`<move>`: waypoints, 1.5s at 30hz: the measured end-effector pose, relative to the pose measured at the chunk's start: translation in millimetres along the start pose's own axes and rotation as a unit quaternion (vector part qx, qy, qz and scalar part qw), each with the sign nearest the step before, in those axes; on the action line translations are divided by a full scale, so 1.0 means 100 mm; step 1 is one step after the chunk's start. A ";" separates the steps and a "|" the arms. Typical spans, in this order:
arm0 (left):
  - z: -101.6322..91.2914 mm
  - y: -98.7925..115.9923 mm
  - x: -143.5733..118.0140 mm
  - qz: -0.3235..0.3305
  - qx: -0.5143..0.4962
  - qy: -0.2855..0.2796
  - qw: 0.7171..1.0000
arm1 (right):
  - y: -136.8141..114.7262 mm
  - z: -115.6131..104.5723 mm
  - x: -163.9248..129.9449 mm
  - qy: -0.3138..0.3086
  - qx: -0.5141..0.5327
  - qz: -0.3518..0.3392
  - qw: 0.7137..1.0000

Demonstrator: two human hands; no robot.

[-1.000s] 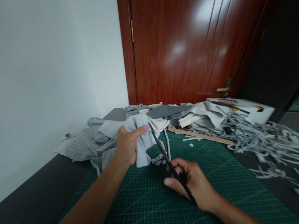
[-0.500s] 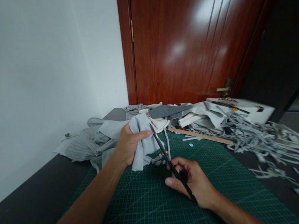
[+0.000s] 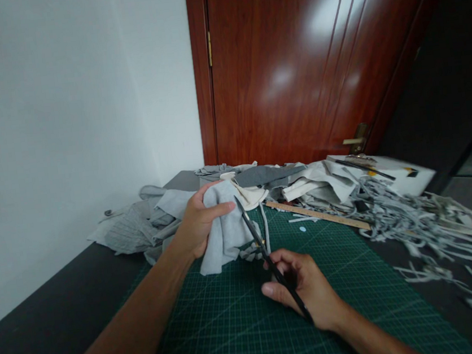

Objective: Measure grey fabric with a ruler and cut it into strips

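Note:
A light grey piece of fabric hangs from my left hand, its thumb laid over the front and the fingers behind. My right hand is closed around the handles of black scissors, which slant up and to the left. The blade tips reach the right edge of the fabric, near my left thumb; how far the blades are parted I cannot tell. A narrow grey strip hangs just right of the blades. Small curled scraps show behind the scissors, above the cutting mat.
Beneath my hands lies a green gridded cutting mat on a dark table. Grey fabric is heaped at left. A wooden ruler lies behind, beside a pile of cut strips and a white box.
My left hand has shifted slightly left, and the fabric in it now hangs wider with its lower edge further left. My right hand and the scissors have hardly moved.

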State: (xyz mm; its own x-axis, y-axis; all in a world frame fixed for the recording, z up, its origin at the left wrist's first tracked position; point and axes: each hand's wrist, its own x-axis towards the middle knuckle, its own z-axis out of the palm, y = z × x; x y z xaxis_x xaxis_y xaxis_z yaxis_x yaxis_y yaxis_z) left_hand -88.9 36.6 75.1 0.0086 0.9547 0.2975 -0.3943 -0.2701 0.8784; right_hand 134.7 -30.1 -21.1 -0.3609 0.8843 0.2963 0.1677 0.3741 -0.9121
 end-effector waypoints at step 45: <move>-0.06 0.06 0.03 -0.088 -0.007 -0.019 0.996 | -0.02 0.01 0.03 0.019 -0.045 0.006 0.999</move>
State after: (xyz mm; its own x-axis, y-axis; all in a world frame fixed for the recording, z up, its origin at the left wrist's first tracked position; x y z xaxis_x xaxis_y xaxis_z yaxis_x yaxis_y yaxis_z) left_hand -96.9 39.2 78.6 0.1128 0.9816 0.1542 -0.3966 -0.0978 0.9128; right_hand 132.7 -28.2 -18.3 -0.3232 0.8982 0.2979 0.2548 0.3857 -0.8867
